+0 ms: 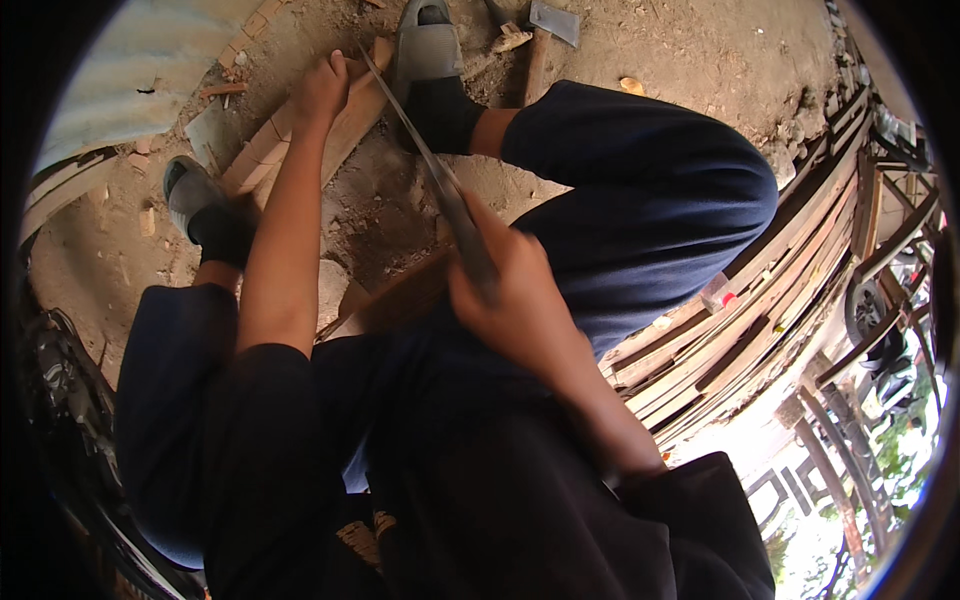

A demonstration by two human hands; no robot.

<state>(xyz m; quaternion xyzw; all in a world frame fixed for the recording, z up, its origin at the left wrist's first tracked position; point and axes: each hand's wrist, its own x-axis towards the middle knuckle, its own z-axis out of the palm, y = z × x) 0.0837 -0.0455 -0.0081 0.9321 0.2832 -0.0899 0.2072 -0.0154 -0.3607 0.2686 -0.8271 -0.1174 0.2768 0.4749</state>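
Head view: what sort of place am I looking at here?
Probably an outdoor or half-open woodworking yard, judging by the bare dirt ground, the long wooden planks piled at the right, and the hatchet-like tool lying near the top.

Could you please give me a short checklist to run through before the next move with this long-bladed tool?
1. Right hand gripping the long-bladed tool: ok, fingers closed around its near end.
2. Left hand well away from the blade: not ok, the far tip appears close to it.
3. Left hand holding the wooden beam firmly: cannot tell, the fingers are partly hidden.
4. Blade touching the beam: cannot tell from this angle.
5. Sturdy closed shoes: not ok, the feet wear grey slides over dark socks.
6. Hatchet-like tool apart from both hands: ok, beyond the right shin.
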